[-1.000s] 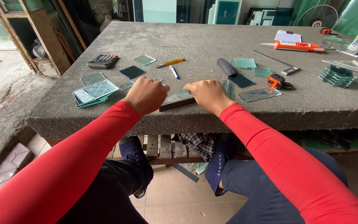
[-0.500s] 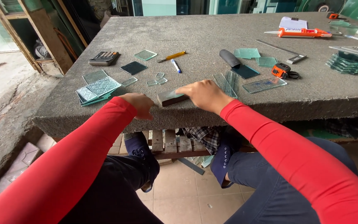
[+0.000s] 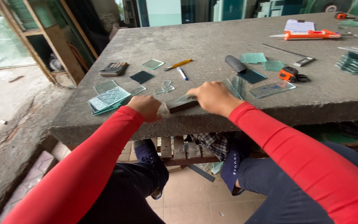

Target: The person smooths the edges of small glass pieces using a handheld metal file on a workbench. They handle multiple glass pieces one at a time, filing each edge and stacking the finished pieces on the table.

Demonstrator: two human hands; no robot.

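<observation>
On the table (image 3: 237, 37), near its front edge, a flat block (image 3: 180, 103) lies between the left hand (image 3: 146, 107) and the right hand (image 3: 213, 97). A stack of glass pieces (image 3: 106, 98) sits left of the left hand, with a calculator (image 3: 113, 69) behind it. A tape measure (image 3: 291, 74) lies right of the right hand, a caulking gun (image 3: 307, 35) far behind.

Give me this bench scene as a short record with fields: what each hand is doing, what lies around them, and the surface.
surface: grey felt-covered table
left hand: at the table's near edge, beside a dark block
right hand: resting on the dark block's right end
left of hands: stack of glass pieces, calculator
behind hands: yellow cutter, pen, small glass squares
right side: orange tape measure, clear glass strip, metal ruler
</observation>
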